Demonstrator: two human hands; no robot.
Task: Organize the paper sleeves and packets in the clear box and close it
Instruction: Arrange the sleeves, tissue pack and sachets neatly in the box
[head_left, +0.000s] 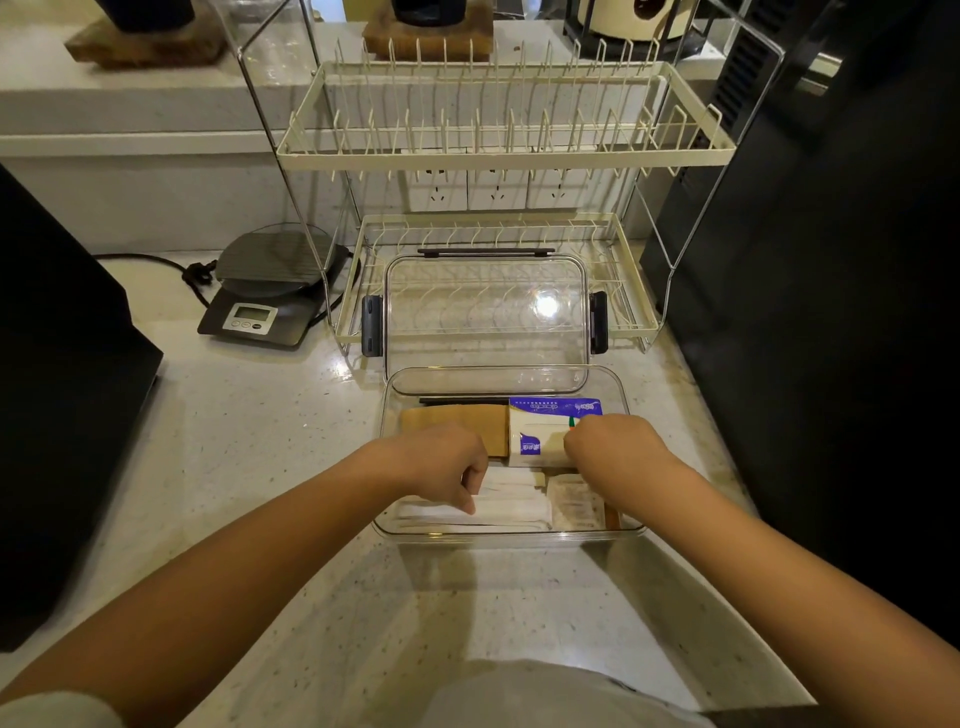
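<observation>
Both hands reach into the clear box (631, 415) at lower centre on the bench (260, 457): left hand (441, 462) pinching the white paper sleeves (514, 501), right hand (615, 449) curled over the packets (574, 501), grip unclear. Sleeves look light, limp and crushable; best gathered by their long edges. Lid (485, 312) leans behind.

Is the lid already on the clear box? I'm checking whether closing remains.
No, the lid leans upright against the dish rack behind the clear box, while both hands reach inside it.
</observation>
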